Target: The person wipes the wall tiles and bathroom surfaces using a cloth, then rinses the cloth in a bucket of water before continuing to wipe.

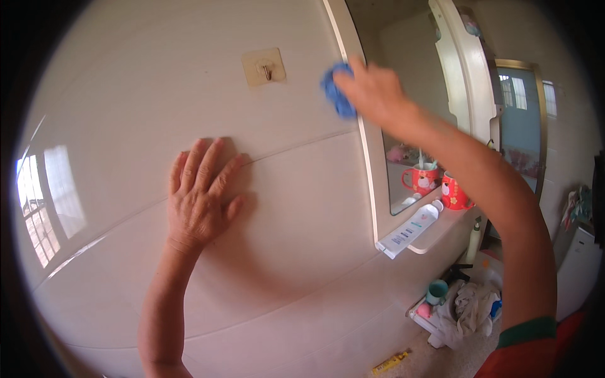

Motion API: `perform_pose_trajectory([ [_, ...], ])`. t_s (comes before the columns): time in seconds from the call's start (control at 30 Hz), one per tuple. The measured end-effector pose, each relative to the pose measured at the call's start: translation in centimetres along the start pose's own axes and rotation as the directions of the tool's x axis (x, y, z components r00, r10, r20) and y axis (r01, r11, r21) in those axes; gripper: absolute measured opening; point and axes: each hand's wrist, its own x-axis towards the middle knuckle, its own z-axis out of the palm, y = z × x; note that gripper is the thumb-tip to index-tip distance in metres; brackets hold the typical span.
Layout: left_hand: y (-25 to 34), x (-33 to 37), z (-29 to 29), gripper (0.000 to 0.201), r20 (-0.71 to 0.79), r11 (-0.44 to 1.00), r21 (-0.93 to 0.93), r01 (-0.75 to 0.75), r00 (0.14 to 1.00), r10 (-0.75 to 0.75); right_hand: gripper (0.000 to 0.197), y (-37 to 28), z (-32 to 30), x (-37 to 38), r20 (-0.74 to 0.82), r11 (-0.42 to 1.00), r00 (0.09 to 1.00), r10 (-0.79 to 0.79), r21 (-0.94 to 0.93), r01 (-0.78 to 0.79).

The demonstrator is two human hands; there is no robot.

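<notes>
R sleeve (523, 360): red, short, w/ a dk green band (528, 332) round the hem; it's below & R of the mirror (400, 50). R forearm (466, 145) bare, tapering to wrist. R hand (377, 93), over mirror's L edge, bare too; blurred, so detail hard to tell. L forearm (165, 302), well L of mirror, also bare. L hand (198, 208): bare, lined knuckles, wrist creases, slender fingers (206, 165).
</notes>
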Motion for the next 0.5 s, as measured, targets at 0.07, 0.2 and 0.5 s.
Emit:
perform_pose_trajectory([
  [0.07, -0.2, -0.2, 0.1, 0.058, 0.021, 1.0, 0.023, -0.001, 1.0, 0.0, 0.011, 1.4, 0.4, 4.8, 0.116, 0.977, 0.97, 0.212, -0.008, -0.212],
  [0.2, 0.2, 0.0, 0.8, 0.059, 0.012, 1.0, 0.006, 0.017, 1.0, -0.017, 0.018, 1.8, 1.5, 8.0, 0.202, 0.844, 0.821, 0.534, -0.065, -0.533],
  [0.5, -3.4, -5.8, -1.2, 0.06, 0.063, 1.0, 0.007, 0.03, 0.998, -0.03, 0.05, -7.7, -1.3, -3.5, 0.167, 0.896, 0.941, 0.293, 0.296, -0.332],
])
